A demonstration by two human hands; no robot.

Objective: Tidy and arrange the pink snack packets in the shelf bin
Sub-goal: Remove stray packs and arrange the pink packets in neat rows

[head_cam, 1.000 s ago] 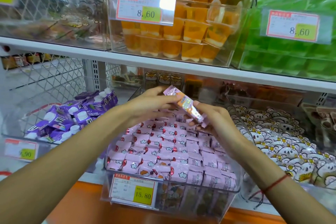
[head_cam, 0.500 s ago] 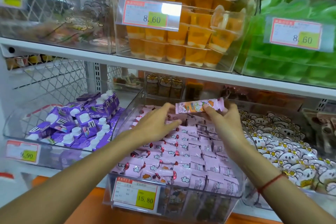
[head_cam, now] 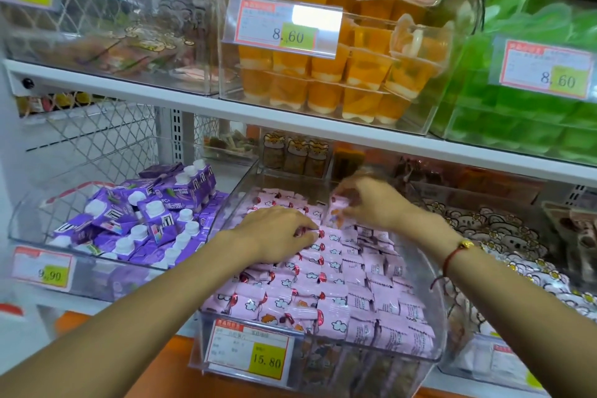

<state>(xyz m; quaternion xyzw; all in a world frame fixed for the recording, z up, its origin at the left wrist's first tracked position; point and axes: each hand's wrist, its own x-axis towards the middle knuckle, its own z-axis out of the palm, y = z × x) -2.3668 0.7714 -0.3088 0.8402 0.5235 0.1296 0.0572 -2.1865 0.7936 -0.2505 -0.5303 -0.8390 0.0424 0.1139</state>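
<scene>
While most pink snack packets (head_cam: 326, 271) already sit in neat overlapping rows, job isn't finished. Clear shelf bin (head_cam: 433, 362), tagged 15.80 (head_cam: 250, 353), is on the lower shelf btw the purple cartons (head_cam: 142, 220) and the white cartoon-print packs (head_cam: 504, 236).

Right hand (head_cam: 374, 203): grip holding one pink packet (head_cam: 339, 207) at the back-right of the bin, roughly upright, just above the back rows. Motion blur, so exact finger layout unclear. Looks like it's going into the row there.

Left hand (head_cam: 277, 234): palm down on the rows mid-bin, fingers curled onto the packets. Can't tell if it's pinching one or just pressing/steadying.

Status est: maybe 80–90% done. Front and mid rows look aligned; right columns show the back-label side, left columns the printed side. Left: seat the held packet, straighten back rows (partly hidden by hands, can't judge them).
</scene>
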